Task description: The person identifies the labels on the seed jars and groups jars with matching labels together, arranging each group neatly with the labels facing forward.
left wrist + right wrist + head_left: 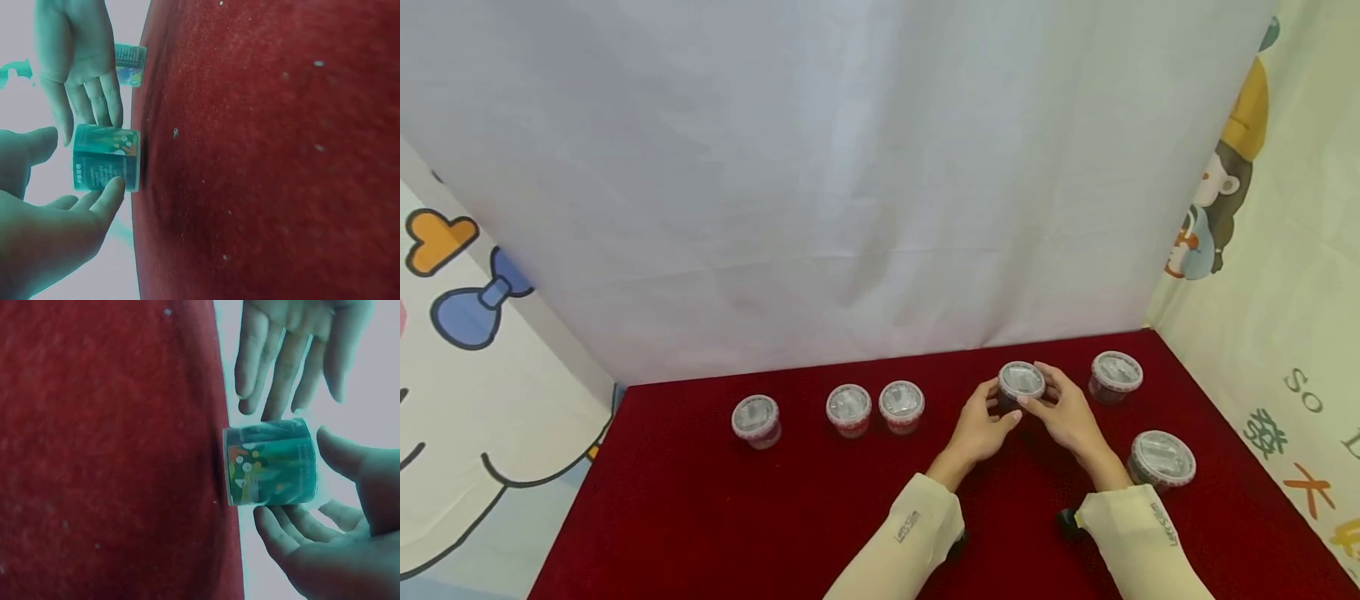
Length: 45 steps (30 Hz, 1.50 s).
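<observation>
A lidded plastic tub (1021, 381) with a printed label stands upright on the red cloth, between my two hands. My left hand (981, 425) is at its left side, fingertips right at the wall and thumb apart from it. On the other side is my right hand (1067, 412), its thumb close to the lid's front edge and its fingers along the right side. In the left wrist view the tub (106, 159) shows a green-tinted label, with the left fingers against it. The right wrist view shows the tub (270, 464) with fingers lightly bent at its side.
Left of the hands stand three lidded tubs: one far left (756, 418) and two close together, one (848, 407) beside the other (902, 404). To the right are a tub (1115, 373) at the back and a wider one (1162, 458) by my right forearm. White curtain (850, 208) hangs behind.
</observation>
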Tool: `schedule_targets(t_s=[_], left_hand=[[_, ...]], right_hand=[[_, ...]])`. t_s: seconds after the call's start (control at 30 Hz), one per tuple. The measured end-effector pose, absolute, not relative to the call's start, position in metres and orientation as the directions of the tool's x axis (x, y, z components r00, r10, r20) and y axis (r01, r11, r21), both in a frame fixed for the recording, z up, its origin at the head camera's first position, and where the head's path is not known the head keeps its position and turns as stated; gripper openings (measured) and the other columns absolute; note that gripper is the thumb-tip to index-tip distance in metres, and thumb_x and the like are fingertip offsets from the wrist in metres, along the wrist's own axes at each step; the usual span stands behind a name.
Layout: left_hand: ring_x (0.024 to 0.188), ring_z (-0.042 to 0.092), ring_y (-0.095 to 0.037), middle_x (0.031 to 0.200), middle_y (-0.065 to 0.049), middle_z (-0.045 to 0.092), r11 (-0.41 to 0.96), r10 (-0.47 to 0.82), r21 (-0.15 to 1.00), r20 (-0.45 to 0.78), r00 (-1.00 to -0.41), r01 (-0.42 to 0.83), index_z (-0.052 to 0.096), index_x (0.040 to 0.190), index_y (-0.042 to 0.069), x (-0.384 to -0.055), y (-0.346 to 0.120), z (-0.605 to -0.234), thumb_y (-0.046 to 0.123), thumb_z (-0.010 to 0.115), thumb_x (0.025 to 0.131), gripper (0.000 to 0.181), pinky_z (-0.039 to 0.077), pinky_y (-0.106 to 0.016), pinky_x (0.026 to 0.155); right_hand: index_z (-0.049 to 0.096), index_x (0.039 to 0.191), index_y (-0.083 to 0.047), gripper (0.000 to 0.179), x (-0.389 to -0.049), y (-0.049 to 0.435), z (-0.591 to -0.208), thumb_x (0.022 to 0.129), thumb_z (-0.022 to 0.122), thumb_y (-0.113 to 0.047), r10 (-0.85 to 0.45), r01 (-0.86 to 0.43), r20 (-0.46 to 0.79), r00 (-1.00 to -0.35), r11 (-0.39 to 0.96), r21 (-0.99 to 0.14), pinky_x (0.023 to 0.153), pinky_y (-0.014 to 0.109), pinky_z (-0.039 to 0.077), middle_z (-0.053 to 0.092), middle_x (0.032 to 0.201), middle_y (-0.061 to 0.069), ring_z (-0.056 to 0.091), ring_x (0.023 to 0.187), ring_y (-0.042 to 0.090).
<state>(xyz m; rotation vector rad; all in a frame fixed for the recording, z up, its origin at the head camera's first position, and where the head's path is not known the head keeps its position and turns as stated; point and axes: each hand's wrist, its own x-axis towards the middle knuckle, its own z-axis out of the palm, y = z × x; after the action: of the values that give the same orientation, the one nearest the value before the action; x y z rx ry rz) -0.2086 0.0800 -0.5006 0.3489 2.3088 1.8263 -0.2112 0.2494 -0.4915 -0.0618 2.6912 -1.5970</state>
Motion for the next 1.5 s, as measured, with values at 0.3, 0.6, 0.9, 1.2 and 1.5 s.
schedule_targets(t_s=[0.3, 0.6, 0.9, 1.2, 1.5], left_hand=[[0.122, 0.062, -0.030, 0.127, -0.017, 0.064, 0.213, 0.193, 0.966, 0.104, -0.976, 0.146, 0.053, 0.140, 0.000, -0.197, 0.065, -0.491, 0.011, 0.067, 0.100, 0.043, 0.056, -0.039, 0.101], [0.117, 0.064, -0.028, 0.132, -0.017, 0.060, 0.262, 0.289, 0.945, 0.118, -0.950, 0.197, 0.046, 0.150, 0.003, -0.179, 0.029, -0.468, 0.024, 0.071, 0.099, 0.060, 0.056, -0.039, 0.100], [0.132, 0.059, -0.032, 0.144, -0.020, 0.059, 0.186, 0.304, 0.970, 0.097, -0.948, 0.159, 0.047, 0.151, 0.001, -0.162, 0.009, -0.457, 0.019, 0.071, 0.099, 0.060, 0.054, -0.042, 0.105], [0.115, 0.062, -0.022, 0.127, -0.012, 0.065, 0.159, 0.127, 0.985, 0.054, -0.990, 0.074, 0.055, 0.140, 0.006, -0.149, -0.001, -0.454, 0.026, 0.080, 0.092, 0.057, 0.055, -0.040, 0.096], [0.130, 0.057, -0.030, 0.147, -0.016, 0.056, 0.093, 0.259, 0.995, 0.022, -0.966, 0.048, 0.047, 0.150, 0.005, -0.142, -0.025, -0.455, 0.027, 0.064, 0.104, 0.054, 0.050, -0.047, 0.108]], right_hand=[[0.028, 0.160, 0.003, 0.068, -0.195, 0.251, -0.473, 0.104, 0.063, -0.014, -0.201, -0.080, 0.015, -0.979, 0.317, -0.945, 0.088, 0.009, 0.048, 0.036, 0.158, 0.033, 0.040, 0.144, 0.049], [0.028, 0.162, -0.007, 0.065, -0.177, 0.249, -0.456, 0.107, 0.058, -0.022, -0.411, -0.102, -0.014, -0.912, 0.260, -0.960, 0.099, 0.015, 0.045, 0.028, 0.165, 0.027, 0.030, 0.148, 0.051], [0.027, 0.159, 0.002, 0.059, -0.170, 0.231, -0.451, 0.108, 0.054, -0.014, -0.493, -0.100, 0.020, -0.870, 0.136, -0.986, 0.099, 0.017, 0.049, 0.032, 0.159, 0.031, 0.052, 0.127, -0.007], [0.031, 0.159, -0.004, 0.061, -0.156, 0.197, -0.453, 0.108, 0.057, -0.026, -0.400, -0.076, 0.002, -0.916, 0.171, -0.982, 0.099, 0.014, 0.047, 0.037, 0.159, 0.026, 0.049, 0.137, 0.007], [0.031, 0.159, -0.003, 0.058, -0.155, 0.188, -0.450, 0.110, 0.050, -0.029, -0.460, -0.031, -0.024, -0.888, 0.112, -0.993, 0.103, 0.020, 0.049, 0.037, 0.161, 0.024, 0.051, 0.129, -0.007]])
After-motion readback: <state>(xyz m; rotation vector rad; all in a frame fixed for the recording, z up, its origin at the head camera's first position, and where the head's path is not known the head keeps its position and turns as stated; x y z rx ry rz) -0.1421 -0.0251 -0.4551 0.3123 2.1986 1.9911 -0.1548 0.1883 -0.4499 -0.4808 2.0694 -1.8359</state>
